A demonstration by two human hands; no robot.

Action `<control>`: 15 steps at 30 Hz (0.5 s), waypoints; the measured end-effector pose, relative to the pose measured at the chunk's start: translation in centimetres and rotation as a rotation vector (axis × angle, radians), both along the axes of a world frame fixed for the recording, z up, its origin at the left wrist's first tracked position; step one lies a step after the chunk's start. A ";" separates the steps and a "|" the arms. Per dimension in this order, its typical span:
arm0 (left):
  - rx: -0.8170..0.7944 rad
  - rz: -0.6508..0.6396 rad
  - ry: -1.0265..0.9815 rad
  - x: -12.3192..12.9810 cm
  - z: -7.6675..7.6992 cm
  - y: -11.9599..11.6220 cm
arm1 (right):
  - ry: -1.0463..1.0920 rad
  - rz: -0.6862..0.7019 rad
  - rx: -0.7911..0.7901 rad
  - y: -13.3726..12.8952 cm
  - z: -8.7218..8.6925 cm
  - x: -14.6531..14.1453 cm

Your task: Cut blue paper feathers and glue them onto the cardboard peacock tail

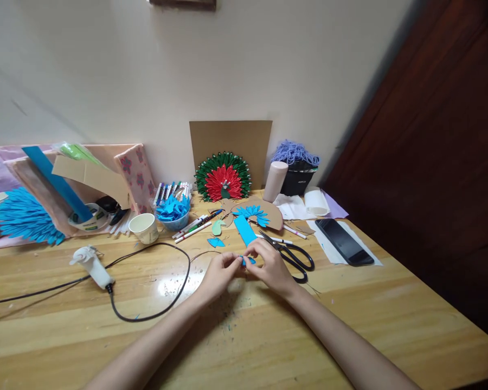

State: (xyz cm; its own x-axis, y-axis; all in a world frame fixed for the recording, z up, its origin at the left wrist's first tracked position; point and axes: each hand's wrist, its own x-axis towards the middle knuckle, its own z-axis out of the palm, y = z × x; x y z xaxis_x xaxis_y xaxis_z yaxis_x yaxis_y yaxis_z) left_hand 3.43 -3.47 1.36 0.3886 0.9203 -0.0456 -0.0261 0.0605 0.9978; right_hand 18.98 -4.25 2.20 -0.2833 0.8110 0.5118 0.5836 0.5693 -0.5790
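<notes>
Two forearms (337, 327) lie nearest, entering from 5 and 7 o'clock. They end in two hands, left hand (217, 273) and right hand (271, 266), both with thumb and fingers closed, pinching one small blue piece (250, 260) between them, low over the table (248, 357). From the hands, one blue strip (244, 230) lies at 12 o'clock, just beside the right fingers; beyond it, one blue fan (260, 216), then one red-green peacock (217, 181) before one brown board (231, 135). At 11 sits one green cutout (217, 227), at 10 one blue leaf (217, 242), one cup (146, 235) and one bowl (174, 223). Several loose pens (193, 231) overlap too much to count. One glue gun (93, 268) lies at 9, its single cable (138, 320) looping toward the left hand. One pair of scissors (283, 249) is at 3, near the right hand; beyond, one phone (344, 242) rests on paper (325, 249). The table's right edge slants from 2 to 4, along one dark panel (431, 162); room is widest at 4 and 8 o'clock
</notes>
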 end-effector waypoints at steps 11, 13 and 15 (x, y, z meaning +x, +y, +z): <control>-0.093 0.051 -0.142 0.1 -1.9 0.0 | -0.224 0.102 0.219 0.3 -0.3 0.4; -0.107 0.060 -0.174 0.0 -2.1 0.0 | -0.246 0.119 0.232 0.3 -0.3 0.5; -0.118 0.077 -0.202 -0.1 -2.2 -0.1 | -0.259 0.145 0.229 0.2 -0.3 0.6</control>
State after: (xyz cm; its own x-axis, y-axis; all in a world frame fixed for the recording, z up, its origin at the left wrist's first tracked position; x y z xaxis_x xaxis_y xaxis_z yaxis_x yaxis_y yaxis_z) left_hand 3.29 -3.53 -0.84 0.3296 0.9405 -0.0832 -0.2331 0.1664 0.9581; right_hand 19.57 -4.02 1.94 -0.5307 0.6254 0.5720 0.5975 0.7548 -0.2709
